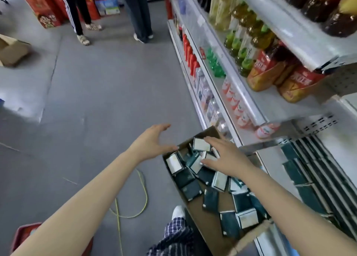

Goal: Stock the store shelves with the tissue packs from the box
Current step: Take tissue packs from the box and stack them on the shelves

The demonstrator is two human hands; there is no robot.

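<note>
Our left hand (152,141) and right hand (226,157), fingers spread, gripping nothing, reach over the box (207,133) at 5 o'clock. Rows of packs (301,170) already line the shelf (272,159) at 4 o'clock; many more lie jumbled in the box, so we judge stocking roughly half done.

Open cardboard box (205,133) holds a loose jumble of dark-green tissue packs (190,190) with white faces; neat rows of stocked packs (306,178) stand upright on the lower shelf (273,164) just beside it
</note>
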